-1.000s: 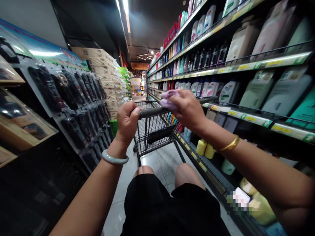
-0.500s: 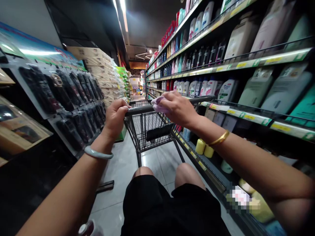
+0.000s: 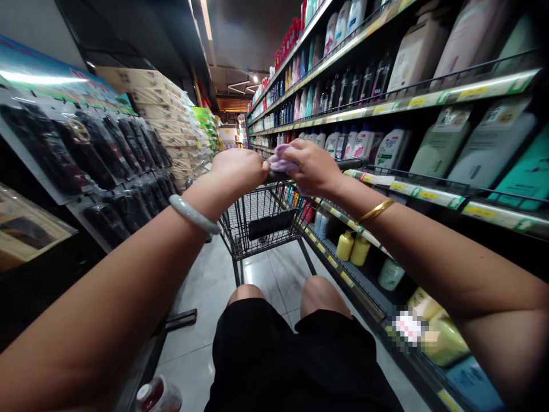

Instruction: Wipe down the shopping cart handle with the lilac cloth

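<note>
Shopping cart (image 3: 265, 214) seen from its handle side. Lilac cloth (image 3: 281, 157) is held bunched in the right hand (image 3: 315, 167) and pressed against the cart's handle (image 3: 350, 164), around mid-length; the handle's right end is left bare beyond the hand. Cloth is pinched between thumb and fingers, a bit of it hanging below the bar. Left hand (image 3: 239, 170) is closed around the handle toward its left end, back of hand up, knuckles just beside the cloth; whether the cloth is also touched by it cannot be told. Pale bangle (image 3: 194, 215) is worn on the left wrist, gold bracelet (image 3: 376, 212) on the right.

Black plate (image 3: 272, 223) is mounted on the basket's near edge, below the handle. Tiled floor (image 3: 253, 269) is seen under the cart; black shorts (image 3: 295, 366) and bare knees are seen behind it.

Right side: shelving (image 3: 433, 195) is lined with bottles, price strips fixed along the front edges. Two yellow bottles (image 3: 352, 248) are set near the front edge of the bottom shelf. Left side: dark packaged items (image 3: 103, 149) are hung in rows on a rack, pale boxes (image 3: 146, 97) stacked past its far edge. White-capped container (image 3: 156, 395) is partly cut off at the lower left, contents unclear.
</note>
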The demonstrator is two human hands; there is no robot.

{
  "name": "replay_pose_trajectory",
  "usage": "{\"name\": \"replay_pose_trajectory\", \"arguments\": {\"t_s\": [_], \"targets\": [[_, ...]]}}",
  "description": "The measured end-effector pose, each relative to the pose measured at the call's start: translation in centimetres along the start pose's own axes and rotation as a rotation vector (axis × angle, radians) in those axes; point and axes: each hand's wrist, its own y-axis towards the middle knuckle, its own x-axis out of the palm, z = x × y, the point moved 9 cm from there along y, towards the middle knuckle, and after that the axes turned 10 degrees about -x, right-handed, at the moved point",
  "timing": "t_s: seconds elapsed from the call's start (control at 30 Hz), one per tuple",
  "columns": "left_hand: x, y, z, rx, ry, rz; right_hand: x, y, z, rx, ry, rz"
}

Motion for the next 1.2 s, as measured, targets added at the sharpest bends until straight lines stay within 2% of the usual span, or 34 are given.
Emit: {"name": "replay_pose_trajectory", "arguments": {"t_s": [0.07, 0.13, 0.23, 0.3, 0.37, 0.47, 0.5, 0.57, 0.67, 0.7, 0.77, 0.83, 0.9, 0.97, 1.07, 1.13, 1.2], "targets": [[0.9, 0.2, 1.0, 0.009, -0.007, 0.004, -0.2, -1.1, 2.3, 0.185, -0.079, -0.017], [1.4, -0.1, 1.5, 0.045, -0.006, 0.048, -0.3, -1.8, 2.6, 0.249, -0.124, -0.013], [1.7, -0.7, 1.4, 0.063, -0.029, 0.128, -0.4, -1.6, -0.3, 0.060, -0.097, 0.018], [1.8, -0.8, 0.6, 0.040, -0.079, 0.169, -0.4, -1.6, -0.8, -0.007, -0.079, -0.003], [1.8, -0.7, -0.3, 0.008, -0.131, 0.210, -0.4, -1.8, 1.5, 0.100, -0.109, -0.065], [2.0, -0.5, -1.6, -0.017, -0.143, 0.235, -0.3, -2.1, 6.3, 0.380, -0.160, -0.174], [2.0, -0.6, -1.9, -0.017, -0.131, 0.245, -0.1, -1.9, 6.8, 0.405, -0.139, -0.199], [1.8, -0.9, -2.4, -0.016, -0.092, 0.262, 0.5, -0.5, 5.9, 0.303, -0.040, -0.202], [1.7, -1.5, -3.2, -0.011, -0.015, 0.259, 0.9, 1.2, 2.5, 0.024, 0.115, -0.132], [1.7, -1.7, -3.6, -0.020, 0.008, 0.254, 0.9, 1.3, 2.2, 0.003, 0.130, -0.109], [1.6, -1.9, -4.4, -0.039, 0.046, 0.250, 0.7, 0.9, 3.4, 0.111, 0.072, -0.085], [1.6, -1.8, -5.3, -0.062, 0.061, 0.246, 0.6, 0.0, 5.3, 0.321, -0.052, -0.100], [1.8, -1.6, -6.2, -0.068, 0.059, 0.236, 0.8, -0.2, 5.1, 0.405, -0.114, -0.129], [2.1, -1.3, -7.1, -0.069, 0.045, 0.228, 1.3, 0.7, 2.3, 0.293, -0.070, -0.105], [2.3, -1.2, -8.3, -0.063, 0.026, 0.262, 1.5, 1.9, -2.9, -0.010, 0.026, -0.022], [2.3, -1.3, -9.0, -0.065, 0.022, 0.282, 1.4, 1.7, -3.0, -0.041, 0.017, 0.004], [2.5, -1.3, -9.4, -0.069, 0.024, 0.265, 1.2, 0.8, 0.2, 0.121, -0.051, -0.011]]}}
